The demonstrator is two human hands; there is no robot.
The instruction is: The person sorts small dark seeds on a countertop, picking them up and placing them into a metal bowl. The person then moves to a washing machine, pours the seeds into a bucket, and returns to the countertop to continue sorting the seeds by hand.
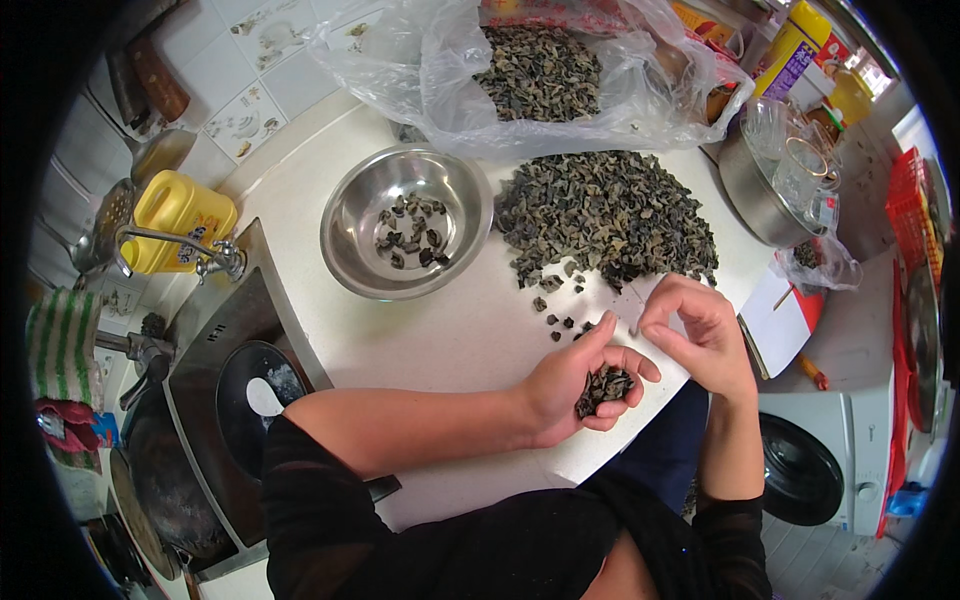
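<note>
A small handful of dried wood ear fungus (606,388) rests in my left hand (577,375), palm up with the fingers curled around it. Just to its right, my right hand (697,330) is raised with thumb and forefinger bent close together; whether a small piece is between them cannot be seen. Beyond both hands, a large heap of the dried fungus (607,214) spreads over the white countertop (435,352), with several loose pieces scattered at its near edge. Left of the heap, a stainless steel bowl (341,259) holds a few pieces on its bottom.
Behind the heap, an open clear plastic bag (450,97) contains more fungus. A metal pot (757,187) with glasses stands at right, above a notebook (776,322). On the left are the sink (281,300), a faucet (225,261) and a yellow jug (187,217).
</note>
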